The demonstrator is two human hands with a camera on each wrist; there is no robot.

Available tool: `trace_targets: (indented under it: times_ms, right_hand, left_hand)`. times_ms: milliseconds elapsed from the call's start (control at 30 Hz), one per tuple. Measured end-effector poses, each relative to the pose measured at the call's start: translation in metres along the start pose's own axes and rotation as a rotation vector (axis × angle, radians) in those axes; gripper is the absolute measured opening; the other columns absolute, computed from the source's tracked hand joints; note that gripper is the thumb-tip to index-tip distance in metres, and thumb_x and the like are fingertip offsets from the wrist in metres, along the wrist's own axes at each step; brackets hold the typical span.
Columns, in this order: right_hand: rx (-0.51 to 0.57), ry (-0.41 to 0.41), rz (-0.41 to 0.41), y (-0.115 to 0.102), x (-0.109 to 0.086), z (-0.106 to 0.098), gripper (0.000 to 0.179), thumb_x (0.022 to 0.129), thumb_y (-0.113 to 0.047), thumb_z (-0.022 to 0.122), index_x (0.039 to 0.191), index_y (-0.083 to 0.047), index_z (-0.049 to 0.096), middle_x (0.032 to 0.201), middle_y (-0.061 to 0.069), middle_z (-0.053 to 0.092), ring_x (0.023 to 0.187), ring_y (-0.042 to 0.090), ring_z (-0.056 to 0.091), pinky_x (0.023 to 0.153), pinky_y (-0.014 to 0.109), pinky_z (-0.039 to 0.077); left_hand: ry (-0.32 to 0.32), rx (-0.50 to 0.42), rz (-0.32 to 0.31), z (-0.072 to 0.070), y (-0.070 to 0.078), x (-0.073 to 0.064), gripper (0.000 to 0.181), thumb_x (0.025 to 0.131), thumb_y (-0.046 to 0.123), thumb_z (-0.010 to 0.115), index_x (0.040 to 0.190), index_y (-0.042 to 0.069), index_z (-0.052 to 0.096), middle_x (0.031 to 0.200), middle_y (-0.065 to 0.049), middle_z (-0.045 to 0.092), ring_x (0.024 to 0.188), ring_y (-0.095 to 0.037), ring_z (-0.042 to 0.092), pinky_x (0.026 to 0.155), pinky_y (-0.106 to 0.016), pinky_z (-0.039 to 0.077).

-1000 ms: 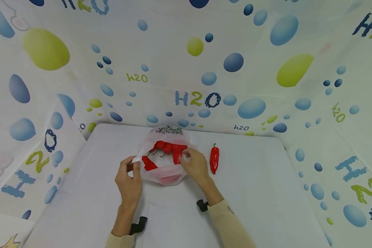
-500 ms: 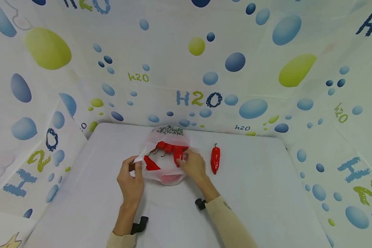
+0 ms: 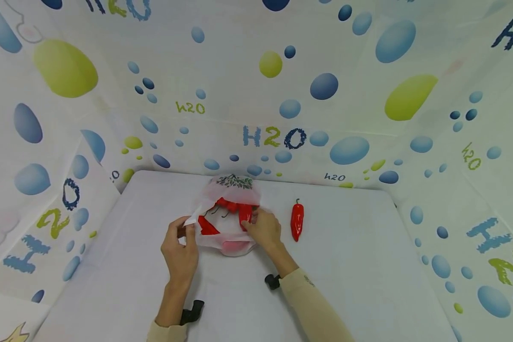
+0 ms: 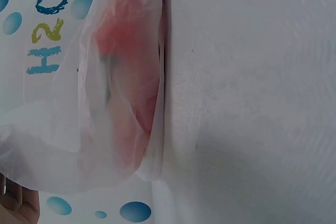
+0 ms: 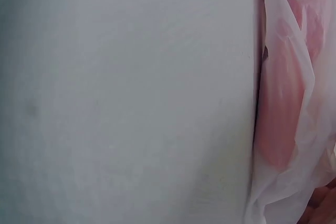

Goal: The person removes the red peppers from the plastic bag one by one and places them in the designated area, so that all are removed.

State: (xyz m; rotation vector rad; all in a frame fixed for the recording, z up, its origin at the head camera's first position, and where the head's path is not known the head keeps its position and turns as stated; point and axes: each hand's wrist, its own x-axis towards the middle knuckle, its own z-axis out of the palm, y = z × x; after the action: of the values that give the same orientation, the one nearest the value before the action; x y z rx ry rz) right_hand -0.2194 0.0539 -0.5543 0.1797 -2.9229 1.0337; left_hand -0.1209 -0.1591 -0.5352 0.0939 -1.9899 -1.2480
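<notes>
A thin whitish plastic bag (image 3: 211, 190) with a dark leaf print lies on the table, its mouth toward me. Inside are several red peppers (image 3: 227, 205), some with thin dark stems showing. At the left of the mouth, my left hand (image 3: 180, 247) pinches the bag's edge between thumb and fingers. My right hand (image 3: 266, 229) is at the right side of the mouth, thumb and fingers gripping a glossy red pepper (image 3: 245, 216) there. Through the film, peppers show as blurred red shapes in both wrist views; the left hand's fingers (image 4: 20, 203) appear at lower left in its view.
A single red pepper (image 3: 297, 221) with a curved stem lies to the right of the bag. The white table (image 3: 359, 256) ends at the back against a wall sheet (image 3: 239, 71) with blue and green spots.
My right hand has shifted a little left and toward me, with the pepper it grips moving slightly left into the bag's mouth. The left hand stays at the bag's edge.
</notes>
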Motion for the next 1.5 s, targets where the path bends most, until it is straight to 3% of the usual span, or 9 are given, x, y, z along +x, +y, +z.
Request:
trace_targets:
  times_ms: [267, 533, 767, 1000, 1500]
  right_hand:
    - [0.118, -0.012, 0.074, 0.002, 0.002, 0.000, 0.032, 0.090, -0.031, 0.083, 0.109, -0.007, 0.076, 0.093, 0.003, 0.077, 0.081, 0.016, 0.070, 0.068, 0.032, 0.056]
    - [0.196, 0.039, 0.091, 0.003, 0.002, 0.003, 0.026, 0.087, -0.023, 0.084, 0.105, -0.006, 0.076, 0.090, 0.003, 0.077, 0.079, 0.018, 0.071, 0.066, 0.034, 0.057]
    - [0.202, 0.026, 0.123, 0.005, 0.002, 0.007, 0.029, 0.085, -0.026, 0.082, 0.106, -0.006, 0.075, 0.087, 0.001, 0.075, 0.075, 0.015, 0.068, 0.065, 0.033, 0.056]
    - [0.186, 0.022, 0.132, 0.007, 0.004, 0.010, 0.030, 0.087, -0.029, 0.082, 0.105, -0.006, 0.076, 0.086, 0.001, 0.075, 0.076, 0.016, 0.068, 0.065, 0.034, 0.054]
    - [0.290, 0.117, 0.166, -0.001, -0.003, 0.003, 0.025, 0.088, -0.032, 0.075, 0.097, -0.009, 0.077, 0.088, 0.001, 0.075, 0.080, 0.017, 0.067, 0.067, 0.032, 0.057]
  left_hand:
    - [0.004, 0.002, -0.002, 0.000, 0.001, 0.000, 0.026, 0.102, 0.007, 0.065, 0.127, -0.001, 0.065, 0.113, -0.012, 0.072, 0.090, -0.015, 0.060, 0.075, -0.013, 0.048]
    - [0.011, 0.008, -0.006, 0.001, -0.001, -0.002, 0.026, 0.102, 0.005, 0.065, 0.127, -0.001, 0.065, 0.114, -0.010, 0.073, 0.090, -0.014, 0.060, 0.076, -0.011, 0.048]
    - [0.020, 0.016, 0.013, 0.001, -0.001, -0.002, 0.027, 0.101, 0.003, 0.066, 0.128, 0.000, 0.065, 0.113, -0.011, 0.073, 0.089, -0.014, 0.059, 0.073, -0.010, 0.047]
    - [-0.008, 0.012, -0.024, -0.001, 0.000, 0.000, 0.027, 0.102, 0.008, 0.065, 0.128, 0.000, 0.065, 0.116, -0.012, 0.073, 0.091, -0.014, 0.060, 0.075, -0.013, 0.049]
    - [0.027, 0.010, 0.027, 0.002, -0.002, -0.002, 0.028, 0.100, 0.002, 0.067, 0.127, 0.000, 0.065, 0.114, -0.012, 0.073, 0.089, -0.014, 0.060, 0.074, -0.010, 0.048]
